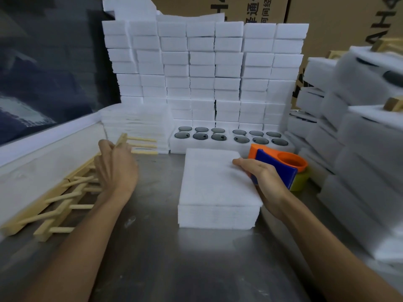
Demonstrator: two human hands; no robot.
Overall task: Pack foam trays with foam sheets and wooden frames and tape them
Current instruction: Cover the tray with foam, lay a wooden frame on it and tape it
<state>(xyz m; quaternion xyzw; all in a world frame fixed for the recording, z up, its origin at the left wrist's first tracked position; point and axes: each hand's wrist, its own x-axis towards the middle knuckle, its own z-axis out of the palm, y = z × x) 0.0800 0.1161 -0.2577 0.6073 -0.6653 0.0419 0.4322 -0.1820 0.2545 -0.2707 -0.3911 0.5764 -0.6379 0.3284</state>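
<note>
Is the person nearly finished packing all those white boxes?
Not nearly. Done: a tall stack of closed foam packs stands behind. In hand: the right hand rests on a foam-covered pack, gripping the orange and blue tape dispenser, while the left hand grips a wooden frame. Left: two open trays of dark round pieces, plus a row of wooden frames.

Left hand's fingertips (pixel 104 144) behind the wooden frame (pixel 139 144); cardboard boxes' (pixel 327 16) print cut off at top.
</note>
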